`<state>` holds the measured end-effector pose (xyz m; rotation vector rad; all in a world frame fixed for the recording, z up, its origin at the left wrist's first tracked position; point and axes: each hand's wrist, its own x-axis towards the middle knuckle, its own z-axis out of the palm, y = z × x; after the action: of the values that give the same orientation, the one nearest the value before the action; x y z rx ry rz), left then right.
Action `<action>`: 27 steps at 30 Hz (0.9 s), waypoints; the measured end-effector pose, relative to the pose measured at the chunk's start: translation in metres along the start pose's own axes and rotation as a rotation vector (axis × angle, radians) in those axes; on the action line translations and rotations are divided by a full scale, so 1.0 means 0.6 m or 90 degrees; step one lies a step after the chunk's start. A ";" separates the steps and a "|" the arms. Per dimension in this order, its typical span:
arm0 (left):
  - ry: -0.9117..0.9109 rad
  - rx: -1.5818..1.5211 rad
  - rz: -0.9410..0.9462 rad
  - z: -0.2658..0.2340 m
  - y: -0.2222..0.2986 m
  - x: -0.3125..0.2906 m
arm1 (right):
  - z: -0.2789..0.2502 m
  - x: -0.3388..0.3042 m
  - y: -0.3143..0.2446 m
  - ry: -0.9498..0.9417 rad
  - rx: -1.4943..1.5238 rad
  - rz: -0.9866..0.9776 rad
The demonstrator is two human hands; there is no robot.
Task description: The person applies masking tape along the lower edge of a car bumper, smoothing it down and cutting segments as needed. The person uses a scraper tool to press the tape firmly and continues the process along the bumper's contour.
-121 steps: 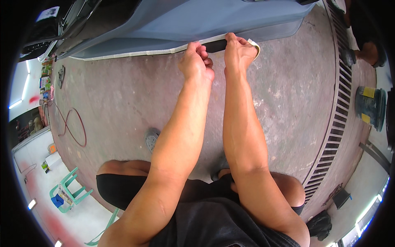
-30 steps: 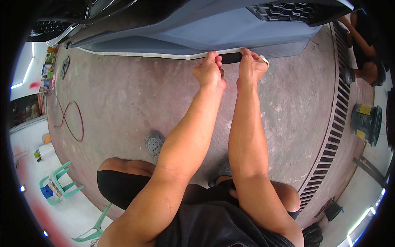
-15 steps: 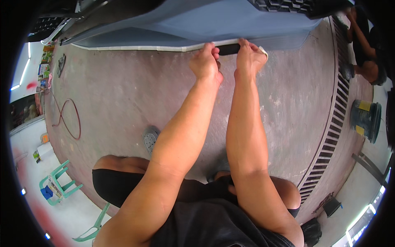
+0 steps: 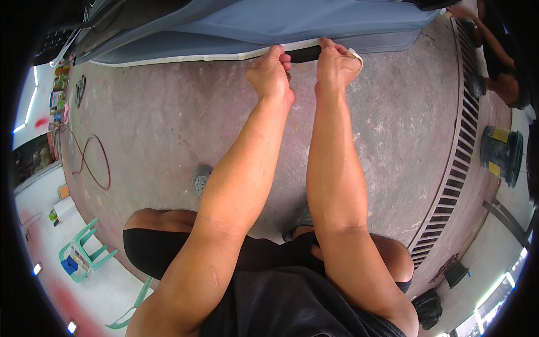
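A blue-grey car bumper [image 4: 264, 25] spans the top of the view. Along its lower edge runs a strip of whitish masking tape [image 4: 185, 58], reaching from the far left to my hands. My left hand [image 4: 270, 73] is closed with fingertips pinching the tape at that edge. Just to its right, my right hand [image 4: 338, 64] is closed too, fingertips at the edge and a curved pale piece of tape [image 4: 356, 58] showing beside its outer side. Between both hands a dark strip [image 4: 305, 54] shows under the tape. Most of what my right palm holds is hidden.
Grey concrete floor [image 4: 168, 129] lies below the bumper. A drain grate [image 4: 449, 194] curves along the right, with a dark bucket [image 4: 501, 154] beyond it. Another person's arm [image 4: 494, 42] is at upper right. A red hose [image 4: 106, 163] and green plastic chair [image 4: 87, 244] are at left.
Both hands appear slightly farther up and left in the picture, and the view has shifted a little. More of the pale tape shows between my hands. Both hands stay closed at the bumper edge.
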<state>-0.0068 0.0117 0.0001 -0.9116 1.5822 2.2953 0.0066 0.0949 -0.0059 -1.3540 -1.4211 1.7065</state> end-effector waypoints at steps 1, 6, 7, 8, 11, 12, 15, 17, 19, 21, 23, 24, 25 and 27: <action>0.005 0.005 0.008 0.000 -0.001 0.002 | 0.001 0.002 0.003 0.001 0.000 -0.005; 0.025 0.038 0.046 0.001 -0.008 0.012 | 0.002 0.007 0.012 -0.003 -0.002 -0.014; 0.026 0.038 0.048 0.001 -0.010 0.014 | 0.002 0.008 0.013 -0.004 -0.003 -0.011; 0.026 0.038 0.050 0.002 -0.009 0.013 | 0.002 0.008 0.012 -0.004 -0.004 -0.008; 0.032 0.025 0.046 0.005 -0.009 0.009 | 0.001 0.008 0.011 -0.001 -0.005 -0.007; 0.028 0.034 0.066 0.005 -0.009 0.008 | 0.001 0.007 0.010 0.000 -0.005 -0.008; 0.023 0.078 0.124 0.003 -0.010 0.007 | -0.002 0.009 0.010 -0.010 -0.019 -0.012; 0.028 0.128 0.164 -0.001 -0.011 0.009 | -0.001 0.012 0.016 0.005 -0.035 -0.040; 0.023 0.155 0.188 -0.006 -0.014 0.014 | 0.000 0.016 0.022 0.015 -0.052 -0.066; 0.025 0.179 0.219 -0.018 -0.022 0.023 | -0.002 0.012 0.023 0.019 -0.069 -0.089; 0.030 0.198 0.253 -0.031 -0.030 0.030 | -0.009 0.010 0.017 0.025 -0.147 -0.116; 0.029 0.209 0.247 -0.037 -0.031 0.033 | -0.014 0.008 0.014 0.029 -0.187 -0.128; 0.028 0.220 0.242 -0.045 -0.030 0.037 | -0.016 0.008 0.017 0.048 -0.182 -0.138; 0.026 0.226 0.263 -0.055 -0.028 0.035 | -0.022 0.012 0.025 0.090 -0.174 -0.158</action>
<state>-0.0028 -0.0150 -0.0328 -0.5885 2.2792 2.1263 0.0192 0.1019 -0.0215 -1.3410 -1.7049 1.2702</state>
